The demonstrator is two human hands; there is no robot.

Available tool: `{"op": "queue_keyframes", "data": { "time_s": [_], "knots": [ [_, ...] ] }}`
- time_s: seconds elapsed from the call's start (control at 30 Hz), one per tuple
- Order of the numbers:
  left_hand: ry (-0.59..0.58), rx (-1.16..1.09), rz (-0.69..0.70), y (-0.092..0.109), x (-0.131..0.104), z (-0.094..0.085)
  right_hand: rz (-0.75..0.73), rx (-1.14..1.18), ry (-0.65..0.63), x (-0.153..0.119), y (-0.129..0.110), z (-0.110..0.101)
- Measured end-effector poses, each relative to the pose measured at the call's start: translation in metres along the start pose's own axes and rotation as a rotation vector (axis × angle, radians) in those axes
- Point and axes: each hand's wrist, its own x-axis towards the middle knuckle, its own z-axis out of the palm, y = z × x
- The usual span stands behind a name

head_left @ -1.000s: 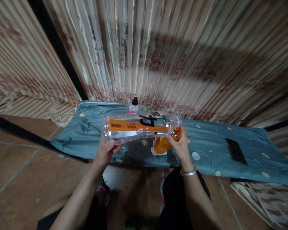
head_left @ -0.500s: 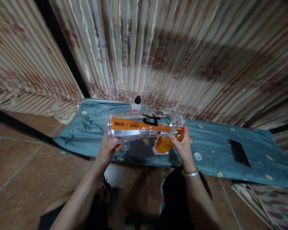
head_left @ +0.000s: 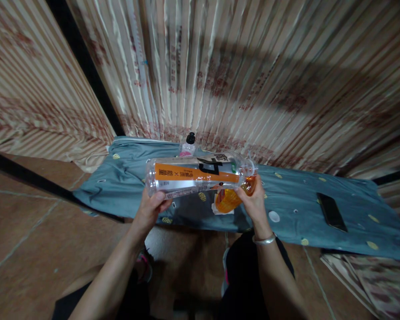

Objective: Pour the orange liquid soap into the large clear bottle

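A large clear plastic bottle (head_left: 193, 174) with an orange and silver label lies level in the air, its open neck to the right. My left hand (head_left: 153, 205) is closed around its base end. Near the mouths of both bottles, my right hand (head_left: 253, 198) is closed on the neck of a smaller bottle (head_left: 228, 201) with orange contents. The two necks are close together; whether they touch is hard to tell. Under the smaller bottle is a piece of white tissue (head_left: 224, 212) on the blue-green cloth (head_left: 296, 186).
Behind the bottles stands a small clear bottle with a black top (head_left: 190, 138). A white round cap (head_left: 274, 216) and a black phone (head_left: 332, 212) lie to the right on the cloth. Black poles (head_left: 86, 71) and a striped curtain (head_left: 236, 80) border the surface.
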Motion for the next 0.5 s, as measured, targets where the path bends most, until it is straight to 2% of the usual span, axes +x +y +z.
{"op": "queue_keyframes", "data": {
  "time_s": [0.5],
  "knots": [
    [0.013, 0.008, -0.011, 0.0024, -0.0010, 0.0032, -0.039, 0.005, 0.002, 0.0004, -0.0015, 0.0013]
  ]
}}
